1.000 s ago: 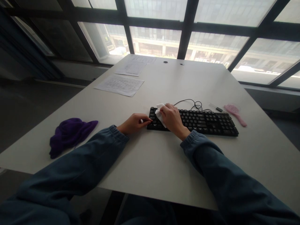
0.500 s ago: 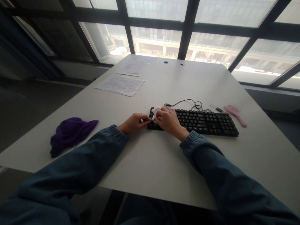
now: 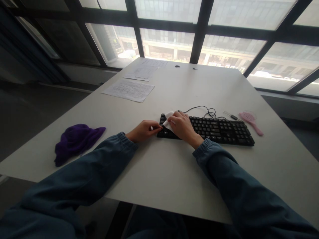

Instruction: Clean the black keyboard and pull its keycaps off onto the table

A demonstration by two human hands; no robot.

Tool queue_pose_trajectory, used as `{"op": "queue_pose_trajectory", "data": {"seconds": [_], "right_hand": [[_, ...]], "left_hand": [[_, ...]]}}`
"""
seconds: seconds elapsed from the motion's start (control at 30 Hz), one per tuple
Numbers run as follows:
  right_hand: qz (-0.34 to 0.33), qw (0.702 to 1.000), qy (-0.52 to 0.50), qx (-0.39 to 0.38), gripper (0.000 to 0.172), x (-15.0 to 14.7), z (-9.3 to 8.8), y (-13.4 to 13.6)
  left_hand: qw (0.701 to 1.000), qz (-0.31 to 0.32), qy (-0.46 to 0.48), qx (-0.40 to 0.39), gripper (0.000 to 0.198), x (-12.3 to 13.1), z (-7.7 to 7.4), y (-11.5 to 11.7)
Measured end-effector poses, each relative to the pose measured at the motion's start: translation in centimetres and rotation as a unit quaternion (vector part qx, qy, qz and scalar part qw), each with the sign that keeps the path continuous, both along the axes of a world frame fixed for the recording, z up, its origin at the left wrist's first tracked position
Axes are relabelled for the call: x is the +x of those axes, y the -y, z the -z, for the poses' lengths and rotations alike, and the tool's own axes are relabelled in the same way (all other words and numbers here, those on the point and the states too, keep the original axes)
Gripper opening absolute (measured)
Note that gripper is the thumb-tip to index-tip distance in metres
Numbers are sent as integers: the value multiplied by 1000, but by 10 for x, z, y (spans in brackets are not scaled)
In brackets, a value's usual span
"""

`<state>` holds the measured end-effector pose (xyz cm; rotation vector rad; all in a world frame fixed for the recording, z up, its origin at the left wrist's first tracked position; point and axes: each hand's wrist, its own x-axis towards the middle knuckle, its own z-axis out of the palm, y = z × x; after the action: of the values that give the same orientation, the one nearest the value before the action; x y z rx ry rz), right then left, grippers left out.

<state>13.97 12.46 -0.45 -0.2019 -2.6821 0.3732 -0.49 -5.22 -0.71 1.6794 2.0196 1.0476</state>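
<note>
A black keyboard (image 3: 211,128) lies on the white table in front of me. My right hand (image 3: 183,126) rests over its left part, fingers closed on a white tissue (image 3: 168,123) that touches the keys. At the keyboard's left end is my left hand (image 3: 146,130), its thumb and index finger pinched together over the edge keys. A small white spot shows between its curled fingers; what it is, I cannot make out. The keys under my right hand and the tissue are hidden.
A purple cloth hat (image 3: 76,142) lies on the table (image 3: 159,176) at left. Printed sheets (image 3: 129,90) are farther back. Behind the keyboard runs its black cable (image 3: 199,107). A pink hairbrush (image 3: 251,122) and a small dark-handled tool (image 3: 233,117) lie at right.
My right hand has shifted slightly right with the tissue, which now looks more stretched out toward the left. My left hand stays at the keyboard's left end.
</note>
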Motion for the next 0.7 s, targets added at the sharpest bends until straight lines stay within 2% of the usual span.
{"op": "queue_pose_trajectory", "data": {"seconds": [0.2, 0.43, 0.7], "right_hand": [[-34, 999, 10, 0, 26, 1, 1, -1], [129, 991, 10, 31, 27, 5, -4, -4], [110, 994, 9, -14, 21, 2, -2, -11]], "left_hand": [[1000, -3, -1, 1, 29, 0, 0, 0], [1000, -1, -2, -3, 32, 1, -1, -1], [1000, -1, -3, 5, 30, 1, -1, 0]]}}
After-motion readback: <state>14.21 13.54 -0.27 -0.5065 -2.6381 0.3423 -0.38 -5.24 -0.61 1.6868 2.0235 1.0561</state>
